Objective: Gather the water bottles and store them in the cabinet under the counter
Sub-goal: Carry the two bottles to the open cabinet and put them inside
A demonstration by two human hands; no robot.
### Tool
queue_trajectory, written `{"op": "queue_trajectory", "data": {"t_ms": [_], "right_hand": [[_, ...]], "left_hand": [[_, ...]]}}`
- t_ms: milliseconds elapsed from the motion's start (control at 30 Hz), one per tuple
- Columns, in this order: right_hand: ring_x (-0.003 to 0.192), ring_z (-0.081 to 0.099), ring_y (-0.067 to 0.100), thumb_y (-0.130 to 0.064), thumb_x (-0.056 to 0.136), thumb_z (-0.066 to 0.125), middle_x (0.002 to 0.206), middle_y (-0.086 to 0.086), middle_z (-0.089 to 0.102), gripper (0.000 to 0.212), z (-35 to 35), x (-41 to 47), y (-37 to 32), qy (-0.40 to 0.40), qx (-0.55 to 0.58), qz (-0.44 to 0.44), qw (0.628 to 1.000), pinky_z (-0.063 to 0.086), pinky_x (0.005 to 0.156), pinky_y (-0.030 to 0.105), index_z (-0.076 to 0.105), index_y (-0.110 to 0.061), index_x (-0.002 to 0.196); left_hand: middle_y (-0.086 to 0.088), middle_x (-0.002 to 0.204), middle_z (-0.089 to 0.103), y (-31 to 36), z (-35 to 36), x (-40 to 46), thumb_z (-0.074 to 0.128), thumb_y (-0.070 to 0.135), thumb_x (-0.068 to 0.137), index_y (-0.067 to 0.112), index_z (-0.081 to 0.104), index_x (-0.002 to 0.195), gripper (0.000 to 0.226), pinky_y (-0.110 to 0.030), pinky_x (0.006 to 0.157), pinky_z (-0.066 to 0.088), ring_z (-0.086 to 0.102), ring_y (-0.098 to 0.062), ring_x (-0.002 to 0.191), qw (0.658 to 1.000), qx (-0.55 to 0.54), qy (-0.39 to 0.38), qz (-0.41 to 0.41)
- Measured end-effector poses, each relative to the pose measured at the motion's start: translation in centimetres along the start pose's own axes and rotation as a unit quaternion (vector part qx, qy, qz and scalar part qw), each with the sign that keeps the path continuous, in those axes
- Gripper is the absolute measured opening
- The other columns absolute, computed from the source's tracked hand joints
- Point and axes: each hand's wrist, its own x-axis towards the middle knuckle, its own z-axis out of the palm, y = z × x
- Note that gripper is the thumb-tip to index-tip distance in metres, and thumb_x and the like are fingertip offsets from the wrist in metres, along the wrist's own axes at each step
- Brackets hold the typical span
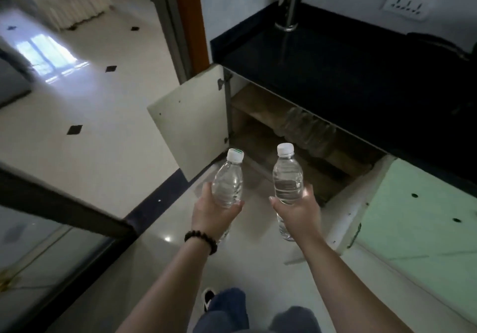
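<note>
My left hand [215, 210] grips a clear water bottle [228, 180] with a white cap, held upright. A second clear water bottle [287, 175] with a white cap stands upright in my right hand [299, 210]. A further bottle end [285, 229] shows below my right wrist. Both hands are held out in front of the open cabinet [296, 149] under the black counter [348, 74]. Several bottles [307, 128] are dimly visible inside, under the counter's edge. The cabinet's left door [191, 123] and right door [413, 216] stand open.
A metal holder [290, 7] stands on the counter near the wall, with a socket plate [406, 5] to its right. A glass panel with a dark frame [64, 203] lies at my left. The tiled floor [90, 100] stretches toward a bed [72, 2].
</note>
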Motion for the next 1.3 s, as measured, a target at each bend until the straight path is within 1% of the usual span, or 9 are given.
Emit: {"op": "queue_trajectory", "data": {"t_ms": [200, 367, 500, 667, 833, 933, 1033, 1200, 1300], "right_hand": [[0.07, 0.052, -0.002, -0.03, 0.068, 0.082, 0.082, -0.017, 0.057, 0.047, 2.9, 2.9, -1.4, 0.048, -0.011, 0.061, 0.997, 0.035, 0.057, 0.014, 0.05, -0.028, 0.102], [0.082, 0.058, 0.013, -0.035, 0.067, 0.084, 0.09, -0.008, 0.061, 0.045, 5.6, 7.5, -0.8, 0.086, -0.006, 0.092, 0.992, 0.042, 0.072, 0.026, 0.045, -0.041, 0.09], [0.087, 0.065, 0.015, -0.044, 0.063, 0.082, 0.096, -0.005, 0.068, 0.05, 7.8, 12.5, 0.9, 0.098, 0.016, 0.124, 0.987, 0.046, 0.071, 0.027, 0.057, -0.029, 0.104], [0.081, 0.063, 0.008, -0.038, 0.065, 0.083, 0.095, -0.006, 0.068, 0.053, 9.7, 18.2, 1.2, 0.1, 0.043, 0.158, 0.981, 0.042, 0.062, 0.018, 0.055, -0.026, 0.109], [0.074, 0.06, -0.006, -0.036, 0.067, 0.082, 0.087, -0.015, 0.066, 0.051, 11.5, 22.9, 2.1, 0.089, 0.065, 0.193, 0.975, 0.039, 0.055, 0.008, 0.054, -0.027, 0.109], [0.08, 0.06, -0.004, -0.037, 0.069, 0.081, 0.089, -0.016, 0.064, 0.045, 12.9, 26.0, 3.3, 0.082, 0.078, 0.21, 0.971, 0.04, 0.059, 0.012, 0.053, -0.032, 0.105], [0.083, 0.057, -0.005, -0.038, 0.073, 0.078, 0.091, -0.019, 0.059, 0.043, 14.6, 29.3, 5.4, 0.092, 0.08, 0.199, 0.972, 0.038, 0.061, 0.012, 0.051, -0.032, 0.105], [0.087, 0.069, 0.011, -0.047, 0.066, 0.081, 0.097, -0.008, 0.07, 0.061, 17.5, 37.2, 10.4, 0.163, 0.149, 0.17, 0.96, 0.057, 0.069, 0.031, 0.054, -0.025, 0.116], [0.082, 0.063, -0.001, -0.041, 0.071, 0.08, 0.093, -0.016, 0.064, 0.058, 17.9, 42.3, 11.8, 0.195, 0.169, 0.126, 0.958, 0.053, 0.062, 0.017, 0.051, -0.025, 0.119]], "left_hand": [[0.011, 0.09, 0.065, 1.2, -0.3, 7.9, 0.083, 0.026, 0.07, 0.025, 0.052, 0.101, 0.043, -0.014, 0.059, 0.04, 0.061, 0.001, 0.078, 0.995, -0.034, -0.097, 0.001], [0.006, 0.097, 0.069, 1.0, 2.2, 14.6, 0.086, 0.024, 0.067, 0.035, 0.053, 0.101, 0.049, -0.02, 0.066, 0.049, 0.068, -0.01, 0.088, 0.978, -0.06, -0.198, -0.028], [0.003, 0.1, 0.07, 1.2, 4.9, 20.1, 0.087, 0.023, 0.065, 0.025, 0.056, 0.11, 0.055, -0.023, 0.07, 0.051, 0.068, -0.009, 0.088, 0.967, -0.044, -0.247, -0.052], [-0.003, 0.101, 0.072, 1.2, 7.1, 26.9, 0.089, 0.036, 0.047, 0.02, 0.058, 0.114, 0.075, -0.041, 0.079, 0.059, 0.071, -0.018, 0.091, 0.94, -0.03, -0.322, -0.108], [-0.01, 0.105, 0.072, 0.3, 9.3, 33.0, 0.088, 0.013, 0.055, 0.015, 0.06, 0.118, 0.069, -0.049, 0.091, 0.054, 0.069, -0.027, 0.098, 0.901, -0.039, -0.398, -0.17], [-0.011, 0.106, 0.071, -0.3, 11.0, 36.4, 0.085, 0.016, 0.051, 0.018, 0.06, 0.119, 0.073, -0.051, 0.092, 0.053, 0.069, -0.029, 0.099, 0.882, -0.045, -0.419, -0.211], [-0.011, 0.103, 0.072, -1.1, 13.6, 40.1, 0.082, 0.014, 0.064, 0.013, 0.066, 0.113, 0.051, -0.05, 0.093, 0.053, 0.069, -0.028, 0.099, 0.878, -0.032, -0.441, -0.184], [-0.005, 0.099, 0.075, -3.1, 20.0, 47.7, 0.083, 0.015, 0.07, 0.022, 0.067, 0.105, 0.038, -0.049, 0.089, 0.055, 0.071, -0.027, 0.096, 0.918, -0.038, -0.382, -0.099], [0.003, 0.1, 0.074, -3.4, 24.1, 52.5, 0.085, 0.031, 0.068, 0.028, 0.067, 0.107, 0.043, -0.046, 0.089, 0.056, 0.071, -0.019, 0.094, 0.934, -0.044, -0.353, -0.043]]}}
